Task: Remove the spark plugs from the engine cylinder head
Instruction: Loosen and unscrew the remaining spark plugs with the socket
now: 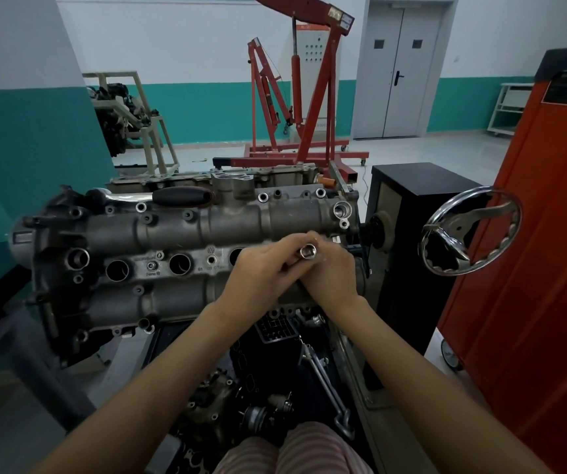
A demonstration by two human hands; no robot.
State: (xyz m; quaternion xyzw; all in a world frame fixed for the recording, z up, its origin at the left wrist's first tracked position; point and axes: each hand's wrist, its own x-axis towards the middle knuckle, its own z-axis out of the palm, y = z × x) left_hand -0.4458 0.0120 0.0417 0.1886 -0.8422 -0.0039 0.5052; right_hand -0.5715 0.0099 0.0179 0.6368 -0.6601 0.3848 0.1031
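Observation:
A grey metal cylinder head [172, 230] lies across an engine stand, with a row of round spark plug wells [180, 264] along its middle. Both hands meet over the right end of that row. My left hand [261, 273] and my right hand [331, 271] wrap their fingers around a chrome socket tool [308, 251], whose open square end points up at the camera. The tool's lower part and the well beneath it are hidden by the hands. No spark plug shows.
A ratchet with a black handle [182, 196] lies on the head's far side. A chrome handwheel [470, 230] sticks out at the right, beside a black box [408, 234] and an orange cabinet [531, 251]. Wrenches and parts [326, 381] fill the tray below. Red engine cranes [306, 97] stand behind.

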